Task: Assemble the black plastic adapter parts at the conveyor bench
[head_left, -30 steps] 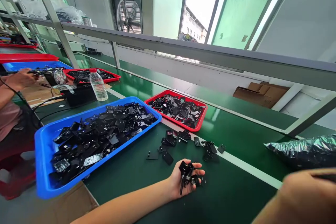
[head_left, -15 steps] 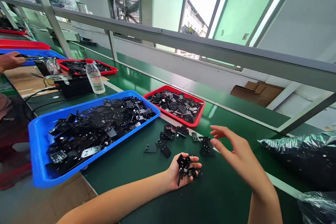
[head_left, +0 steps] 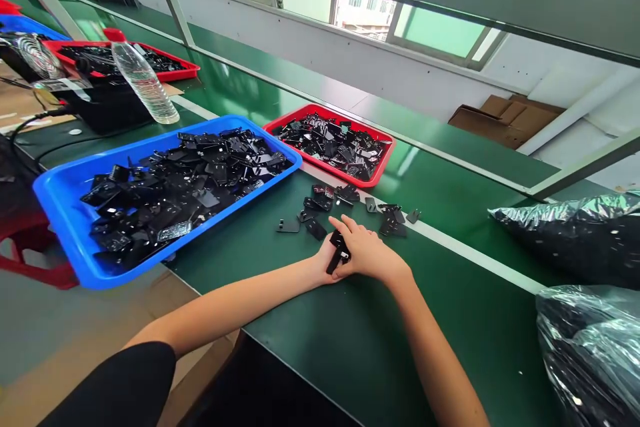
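Note:
Close to the front edge of the green table, my left hand [head_left: 325,265] is curled around several small black parts [head_left: 340,255]. My right hand [head_left: 369,248] lies over the top of them, its thumb and fingers bent around the parts, so most of the left fingers are hidden. Just beyond both hands, loose flat black pieces [head_left: 315,228] are scattered on the table. Another little heap of black pieces [head_left: 393,221] lies to the right of them.
A blue tray [head_left: 165,263] piled with black parts stands at the left; a red tray [head_left: 385,159] of similar parts is behind. A water bottle [head_left: 145,83] and black box [head_left: 113,103] stand beyond the blue tray. Plastic bags [head_left: 590,327] of dark parts lie at right.
My right hand has come down and left from above the loose heap onto the parts in my left hand. The view has tilted downward.

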Motion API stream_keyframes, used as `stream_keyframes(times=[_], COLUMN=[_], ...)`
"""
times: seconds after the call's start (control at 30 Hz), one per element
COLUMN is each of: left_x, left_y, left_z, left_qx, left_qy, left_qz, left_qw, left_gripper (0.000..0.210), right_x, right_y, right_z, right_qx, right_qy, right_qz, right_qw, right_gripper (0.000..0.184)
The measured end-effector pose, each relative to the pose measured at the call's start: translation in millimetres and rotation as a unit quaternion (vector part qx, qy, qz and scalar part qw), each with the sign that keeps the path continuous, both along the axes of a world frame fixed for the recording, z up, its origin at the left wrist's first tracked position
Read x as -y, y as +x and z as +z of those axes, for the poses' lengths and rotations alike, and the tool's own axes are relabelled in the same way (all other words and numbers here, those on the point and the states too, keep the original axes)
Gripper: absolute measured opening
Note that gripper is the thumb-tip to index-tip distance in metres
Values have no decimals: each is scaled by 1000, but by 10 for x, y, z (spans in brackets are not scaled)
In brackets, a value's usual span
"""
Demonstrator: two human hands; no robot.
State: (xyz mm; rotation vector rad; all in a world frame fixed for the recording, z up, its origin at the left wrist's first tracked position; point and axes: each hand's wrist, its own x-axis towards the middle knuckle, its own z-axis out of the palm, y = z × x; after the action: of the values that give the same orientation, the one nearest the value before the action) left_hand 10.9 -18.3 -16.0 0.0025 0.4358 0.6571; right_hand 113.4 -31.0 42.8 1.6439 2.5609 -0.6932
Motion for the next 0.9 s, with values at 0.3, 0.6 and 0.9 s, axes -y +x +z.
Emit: stream_keyframes(times=[0.3,0.6,0.9], left_x=[-43,-31,-49], left_y=[29,29,11], left_z=[-53,26,28], left_qx=[-41,-16,-23], left_qy=[6,20,9], left_qz=[8,-23,-12], left_qw=[999,999,1000], left_gripper=[24,27,35], right_x=[-112,-14,4], right_y=[271,303,186], right_z=[79,214,166], right_qx=[-133,-100,-31], right_qy=[-50,-22,32], right_qz=[-7,-17,21], right_qw=[990,995,999], right_gripper=[56,16,14])
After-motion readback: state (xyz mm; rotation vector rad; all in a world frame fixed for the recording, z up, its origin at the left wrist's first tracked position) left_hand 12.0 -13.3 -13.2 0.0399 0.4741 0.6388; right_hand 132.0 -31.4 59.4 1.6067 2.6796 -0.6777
